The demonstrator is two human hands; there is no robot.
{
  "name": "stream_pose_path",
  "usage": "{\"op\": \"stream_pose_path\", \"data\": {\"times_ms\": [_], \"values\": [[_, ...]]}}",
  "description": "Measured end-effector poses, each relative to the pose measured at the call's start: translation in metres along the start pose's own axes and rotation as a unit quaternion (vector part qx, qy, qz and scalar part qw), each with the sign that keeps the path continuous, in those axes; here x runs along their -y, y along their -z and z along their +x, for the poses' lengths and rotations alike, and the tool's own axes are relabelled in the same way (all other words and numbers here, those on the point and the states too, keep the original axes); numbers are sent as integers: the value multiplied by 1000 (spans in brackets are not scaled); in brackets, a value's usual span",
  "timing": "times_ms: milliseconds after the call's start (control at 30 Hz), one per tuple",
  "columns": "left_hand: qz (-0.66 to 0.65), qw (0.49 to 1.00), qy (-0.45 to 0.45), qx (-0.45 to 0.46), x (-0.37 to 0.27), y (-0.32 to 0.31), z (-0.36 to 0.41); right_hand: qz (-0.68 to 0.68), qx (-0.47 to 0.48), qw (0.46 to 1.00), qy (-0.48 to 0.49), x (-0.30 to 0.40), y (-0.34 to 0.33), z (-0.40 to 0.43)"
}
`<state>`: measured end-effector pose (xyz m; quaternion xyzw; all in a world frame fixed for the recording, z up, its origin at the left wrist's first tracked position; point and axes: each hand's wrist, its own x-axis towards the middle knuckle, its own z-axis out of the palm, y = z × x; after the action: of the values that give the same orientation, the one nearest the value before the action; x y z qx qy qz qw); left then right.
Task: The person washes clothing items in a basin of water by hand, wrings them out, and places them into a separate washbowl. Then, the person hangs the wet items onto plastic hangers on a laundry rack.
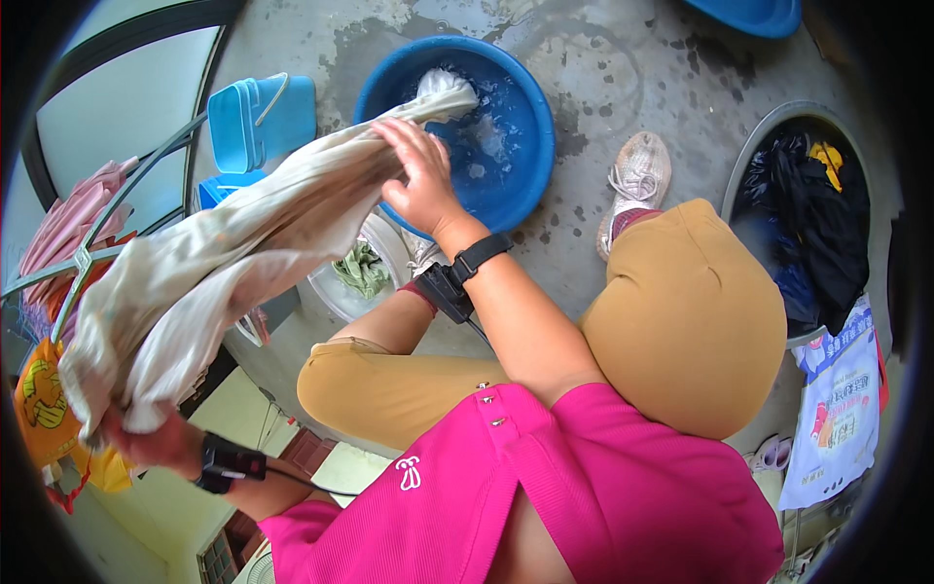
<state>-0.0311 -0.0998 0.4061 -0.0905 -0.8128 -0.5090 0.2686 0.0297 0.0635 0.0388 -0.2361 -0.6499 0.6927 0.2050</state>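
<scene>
A long, wet, whitish cloth (241,233) with brownish patches stretches from the lower left to a round blue plastic basin (540,146). Its far end lies bunched in the water there. My left hand (157,442), raised at the lower left and blurred, grips the near end of the cloth. Across the cloth's upper edge, beside the basin's rim, lie the spread fingers of my right hand (419,171); whether they grip it is unclear. Both wrists wear black straps with small devices. A whitish tub (398,255) with a green cloth (361,270) stands below the basin.
Light-blue buckets (288,113) stand left of the basin, near a metal rack bar (44,277) and a pink cloth (73,212). At right are a grey tub (737,168) of dark clothes (824,226) and a printed plastic bag (839,416). Another blue basin (759,18) is at top right.
</scene>
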Motion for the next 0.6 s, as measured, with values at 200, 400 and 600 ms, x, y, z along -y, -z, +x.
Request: {"op": "stream_pose_path", "data": {"times_ms": [200,400,600], "values": [[262,929,-254,-61,-45,9,9,-4,55,986,156,58,7,5],[-95,993,76,3,16,-40,15,-142,31,986,77,19,5,1],[-149,875,389,248,190,-132,-45,-186,-43,960,-206,-55,23,-14]]}}
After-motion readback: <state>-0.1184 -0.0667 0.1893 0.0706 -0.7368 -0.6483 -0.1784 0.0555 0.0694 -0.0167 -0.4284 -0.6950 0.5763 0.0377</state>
